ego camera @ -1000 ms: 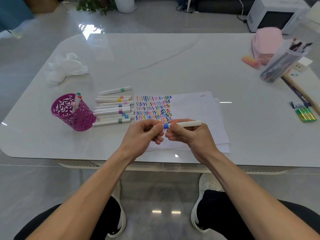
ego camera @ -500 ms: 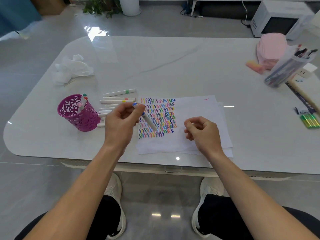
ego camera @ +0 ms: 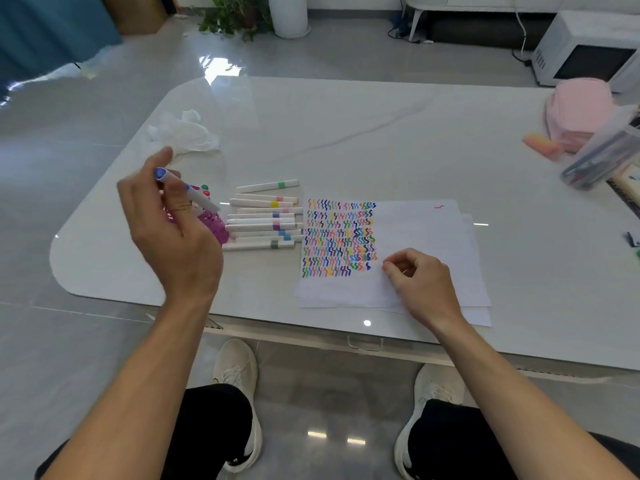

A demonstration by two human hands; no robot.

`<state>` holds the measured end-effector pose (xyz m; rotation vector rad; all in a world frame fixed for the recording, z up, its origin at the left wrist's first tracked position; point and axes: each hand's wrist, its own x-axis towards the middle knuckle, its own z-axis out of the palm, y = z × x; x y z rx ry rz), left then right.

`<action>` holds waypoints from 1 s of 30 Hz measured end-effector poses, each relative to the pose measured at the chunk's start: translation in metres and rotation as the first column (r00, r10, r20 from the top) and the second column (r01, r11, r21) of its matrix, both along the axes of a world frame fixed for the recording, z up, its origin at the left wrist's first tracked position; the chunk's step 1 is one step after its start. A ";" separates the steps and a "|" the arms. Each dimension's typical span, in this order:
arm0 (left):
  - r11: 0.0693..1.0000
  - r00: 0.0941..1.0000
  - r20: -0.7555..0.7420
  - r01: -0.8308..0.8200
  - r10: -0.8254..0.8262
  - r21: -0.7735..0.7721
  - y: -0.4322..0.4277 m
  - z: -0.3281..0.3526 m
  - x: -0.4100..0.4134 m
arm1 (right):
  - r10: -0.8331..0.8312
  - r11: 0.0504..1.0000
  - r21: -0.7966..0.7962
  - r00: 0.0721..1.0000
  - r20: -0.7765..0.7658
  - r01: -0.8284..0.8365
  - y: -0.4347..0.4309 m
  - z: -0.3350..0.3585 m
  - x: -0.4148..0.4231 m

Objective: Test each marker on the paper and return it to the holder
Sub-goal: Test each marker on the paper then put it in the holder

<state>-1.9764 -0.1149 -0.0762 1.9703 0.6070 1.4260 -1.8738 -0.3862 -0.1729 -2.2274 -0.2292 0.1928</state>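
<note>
My left hand (ego camera: 173,233) holds a white marker with a blue cap (ego camera: 185,190) between thumb and fingers, raised over the purple mesh holder (ego camera: 216,225), which it mostly hides. Two markers with green and red ends (ego camera: 205,190) stick out of the holder. Several white markers (ego camera: 263,220) lie in a row between the holder and the paper (ego camera: 415,237). The sheet's left part is filled with coloured zigzag marks (ego camera: 339,237). My right hand (ego camera: 420,282) rests on the paper with fingers loosely curled and holds nothing.
A crumpled white tissue (ego camera: 187,133) lies at the back left. At the far right sit a pink pouch (ego camera: 578,109), an orange eraser (ego camera: 542,145) and a clear case of pens (ego camera: 602,157). The table's front edge (ego camera: 311,327) is near my knees.
Both hands held the blue marker over the paper; then the right hand let go. The left hand has carried the marker leftward and up over the holder.
</note>
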 end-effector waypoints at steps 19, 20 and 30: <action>0.998 0.889 -0.458 -0.018 -0.013 -0.064 0.040 -0.029 -0.016 | 0.004 0.998 -0.055 1.000 0.007 -0.003 0.003 0.000 0.002; 0.998 0.875 -0.483 -0.031 0.000 -0.056 0.040 -0.030 -0.017 | 0.005 0.998 -0.057 1.000 0.007 -0.004 0.003 0.000 0.002; 0.998 0.815 -0.576 -0.057 0.055 0.016 0.033 -0.034 -0.014 | 0.020 0.998 -0.067 1.000 -0.006 -0.020 0.002 0.001 0.002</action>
